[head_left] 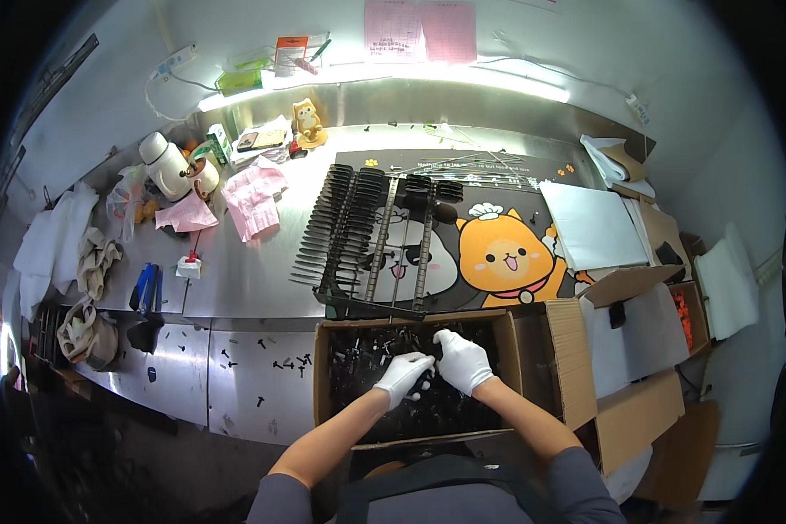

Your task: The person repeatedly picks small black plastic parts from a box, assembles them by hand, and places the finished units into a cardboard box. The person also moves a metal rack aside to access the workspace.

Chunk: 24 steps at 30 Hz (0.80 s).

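Both my hands wear white gloves and work over an open cardboard box (322, 384) full of small black parts (445, 415), some with light pins. My left hand (405, 376) is closed, its fingers curled around a few of these small dark parts. Close beside it, my right hand (465, 361) has its fingertips pressed together near the box's far side; what they hold, if anything, is too small to make out. Just beyond the box stands a rack (393, 306) with metal bars and rows of long black pieces (345, 227), on a dark cartoon mat (480, 301).
Loose black pins (293, 362) lie on the metal ledge left of the box. Open cardboard flaps (572, 362) crowd the right. Farther back are thin rods (489, 175), white sheets (594, 227), pink papers (253, 203), a blue tool (147, 288) and a white flask (163, 164).
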Each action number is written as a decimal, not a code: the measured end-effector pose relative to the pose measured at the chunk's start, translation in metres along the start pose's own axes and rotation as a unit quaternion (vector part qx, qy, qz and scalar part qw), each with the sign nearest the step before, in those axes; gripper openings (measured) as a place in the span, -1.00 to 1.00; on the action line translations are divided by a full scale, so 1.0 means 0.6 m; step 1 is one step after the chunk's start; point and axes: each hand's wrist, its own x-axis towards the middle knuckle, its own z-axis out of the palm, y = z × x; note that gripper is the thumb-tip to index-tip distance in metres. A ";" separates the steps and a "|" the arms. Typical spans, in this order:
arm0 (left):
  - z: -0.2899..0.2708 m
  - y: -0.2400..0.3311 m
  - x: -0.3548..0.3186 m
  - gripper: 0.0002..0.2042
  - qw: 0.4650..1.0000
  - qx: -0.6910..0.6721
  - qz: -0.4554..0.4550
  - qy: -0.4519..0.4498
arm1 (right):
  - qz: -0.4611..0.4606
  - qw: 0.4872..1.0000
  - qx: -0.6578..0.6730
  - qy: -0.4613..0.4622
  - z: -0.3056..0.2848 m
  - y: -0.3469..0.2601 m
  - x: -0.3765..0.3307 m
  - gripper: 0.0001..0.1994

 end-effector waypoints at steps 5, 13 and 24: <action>-0.006 -0.010 -0.027 -0.46 0.906 0.292 0.270 0.146 | 0.091 0.983 0.154 -0.048 0.004 0.047 -0.018 -0.65; -0.033 0.024 -0.026 -0.84 0.791 0.279 0.539 -0.074 | 0.074 0.855 0.354 -0.371 -0.111 -0.004 -0.020 -0.73; -0.044 0.007 -0.047 -0.29 0.913 -0.310 0.139 -0.225 | 0.139 0.895 0.387 -0.174 -0.093 -0.018 -0.025 -0.70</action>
